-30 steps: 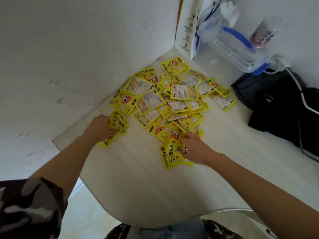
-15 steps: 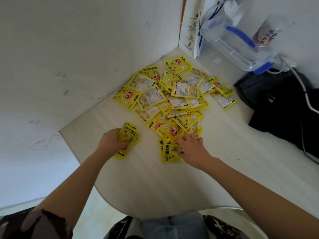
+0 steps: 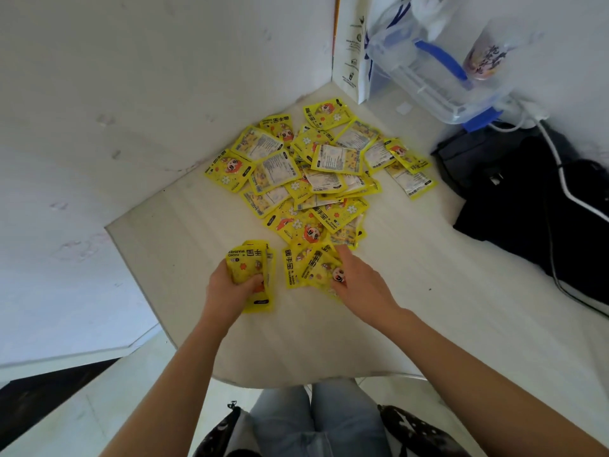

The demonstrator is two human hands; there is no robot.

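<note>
Yellow hand-warmer packets lie in a loose heap (image 3: 313, 169) on the pale table (image 3: 329, 341), in the corner where two white walls meet. Some show their cartoon front and others their printed back.

In the head view, the left hand (image 3: 230, 288) clasps a small stack of packets (image 3: 252, 262), with its fingers curled round the lower end. The stack sits near the table's front left edge, just clear of the heap.

The right hand (image 3: 359, 285) lies on a few fanned packets (image 3: 309, 268) at the heap's near edge, its fingers reaching over them. It cannot be told whether it pinches them or only presses.

At the back right a clear plastic box (image 3: 438, 84) with a blue handle stands beside a white paper bag (image 3: 349, 44). A black bag (image 3: 534, 199) lies along the right side.
</note>
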